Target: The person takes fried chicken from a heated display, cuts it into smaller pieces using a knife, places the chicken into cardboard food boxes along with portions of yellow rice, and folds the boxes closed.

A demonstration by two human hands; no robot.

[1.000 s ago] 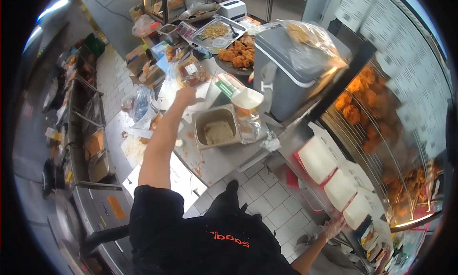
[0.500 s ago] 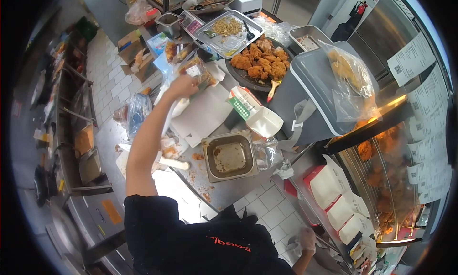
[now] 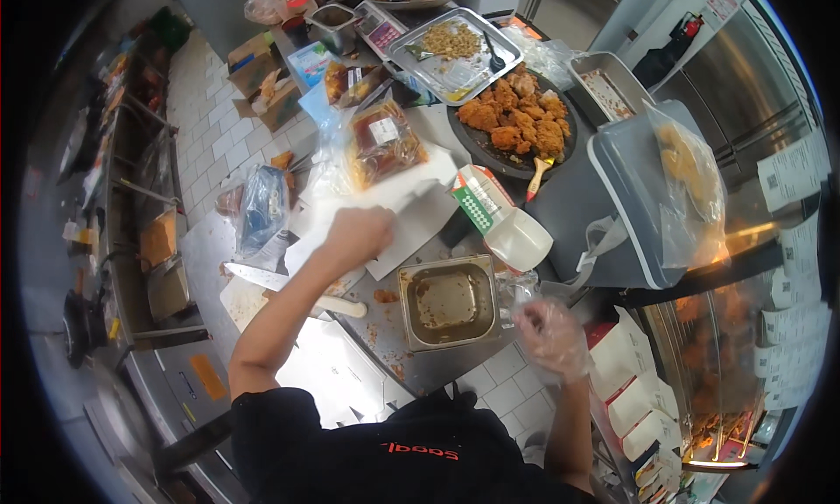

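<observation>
My bare left hand [image 3: 360, 238] is closed over the white paper sheet [image 3: 411, 208], with its fingers curled and their inside hidden. Just beyond it lies a clear packet of reddish-brown food [image 3: 385, 143] with a white label. My right hand [image 3: 553, 336], in a clear plastic glove, hovers to the right of a steel food pan [image 3: 448, 303]. Its fingers are bent inward, and I cannot make out anything in them. The pan has brown residue inside. Beyond it stands an open green, white and red carton [image 3: 503, 220].
A knife [image 3: 258, 275] with a pale handle lies by my left forearm. Fried chicken [image 3: 518, 115] fills a dark round tray, with a brush [image 3: 537, 178] at its edge. A big grey box [image 3: 586, 193] stands at right. Open cartons [image 3: 623, 355] line the counter below the heated display [image 3: 717, 329].
My left hand has left the packet and come nearer to me over the paper. My right hand has risen from low at the right to beside the pan. The whole view has shifted slightly.
</observation>
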